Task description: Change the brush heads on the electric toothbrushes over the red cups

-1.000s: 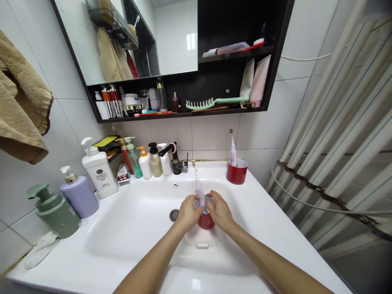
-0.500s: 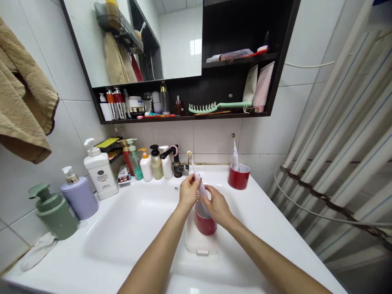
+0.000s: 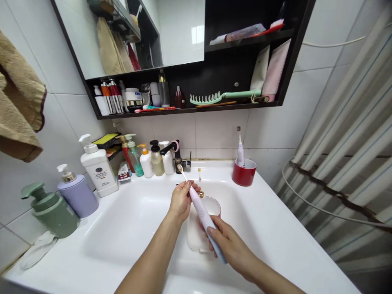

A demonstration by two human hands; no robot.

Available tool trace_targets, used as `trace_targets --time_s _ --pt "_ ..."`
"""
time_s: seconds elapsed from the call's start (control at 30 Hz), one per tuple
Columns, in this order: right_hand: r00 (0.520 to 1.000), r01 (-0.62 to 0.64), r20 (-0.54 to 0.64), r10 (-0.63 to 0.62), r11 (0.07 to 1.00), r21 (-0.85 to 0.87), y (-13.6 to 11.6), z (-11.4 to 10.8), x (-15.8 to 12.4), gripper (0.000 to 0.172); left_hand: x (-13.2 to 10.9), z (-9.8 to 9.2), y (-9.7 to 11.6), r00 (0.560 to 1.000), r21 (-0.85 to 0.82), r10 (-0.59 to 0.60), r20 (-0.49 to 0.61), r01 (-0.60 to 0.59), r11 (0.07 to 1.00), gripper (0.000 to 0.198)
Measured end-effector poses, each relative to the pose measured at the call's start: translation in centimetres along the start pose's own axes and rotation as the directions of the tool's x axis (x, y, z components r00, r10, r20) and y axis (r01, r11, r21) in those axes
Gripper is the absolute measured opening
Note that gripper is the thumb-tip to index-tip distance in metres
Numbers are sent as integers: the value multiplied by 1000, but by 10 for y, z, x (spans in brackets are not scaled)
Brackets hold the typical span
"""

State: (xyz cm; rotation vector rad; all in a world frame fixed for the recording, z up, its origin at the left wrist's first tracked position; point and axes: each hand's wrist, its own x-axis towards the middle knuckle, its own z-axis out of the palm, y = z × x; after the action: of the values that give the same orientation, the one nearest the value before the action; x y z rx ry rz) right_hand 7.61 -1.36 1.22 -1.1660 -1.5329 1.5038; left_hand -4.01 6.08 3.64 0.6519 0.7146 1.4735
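Note:
Above the sink, both my hands hold a pink and blue electric toothbrush [image 3: 200, 207]. My left hand [image 3: 183, 198] pinches it near the neck, just below the brush head, which points up and left toward the black faucet [image 3: 177, 155]. The fingers of my right hand [image 3: 222, 237] wrap round the lower, blue part of the handle. Behind the toothbrush stands a red cup [image 3: 213, 205] with a white inside, on a pale tray [image 3: 193, 237] in the basin; my right hand partly hides the cup.
On the right rear rim, another red cup [image 3: 244, 173] holds a second electric toothbrush [image 3: 240, 152]. Pump bottles, including a purple one [image 3: 80, 198] and a green one [image 3: 56, 216], line the left and back. A dark shelf [image 3: 190, 111] hangs above.
The toothbrush has come up out of the red cup, so its whole handle shows. My right hand has moved down to the handle's lower end; my left has shifted slightly left.

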Motion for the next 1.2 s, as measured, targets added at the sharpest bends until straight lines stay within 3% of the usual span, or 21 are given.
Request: trace_targets --time_s 0.07,0.2,0.33,0.47,0.63,0.77,0.9,1.2 --pt "1000 5 11 -5 1000 -25 3 -1 2 26 4 -4 -3 999 -3 -6 -41 6 1000 9" --pt "990 114 -51 -128 969 -219 -1 -7 3 20 7 -4 -9 993 -43 21 -115 -26 999 4" --pt "999 4 46 3 990 -139 -6 -10 0 24 6 -2 -12 985 -67 11 -170 -23 997 3" --pt "989 108 -65 -132 951 -291 -6 -8 -1 18 6 -1 -12 981 -74 31 -194 -46 996 5" --pt "997 -9 78 14 998 -68 -4 -3 1 22 7 -4 -12 974 -99 -6 -228 -16 995 7" --pt "998 67 7 -67 985 -159 -1 0 2 19 9 -5 -11 967 -112 -9 -254 -21 993 9" --pt "998 -17 62 21 998 -54 3 1 4 21 10 -6 -12 964 -112 -38 -262 9 994 10" --pt "998 -56 -7 55 992 -112 2 -1 5 22 16 -6 -16 959 -53 -56 -280 42 998 10"
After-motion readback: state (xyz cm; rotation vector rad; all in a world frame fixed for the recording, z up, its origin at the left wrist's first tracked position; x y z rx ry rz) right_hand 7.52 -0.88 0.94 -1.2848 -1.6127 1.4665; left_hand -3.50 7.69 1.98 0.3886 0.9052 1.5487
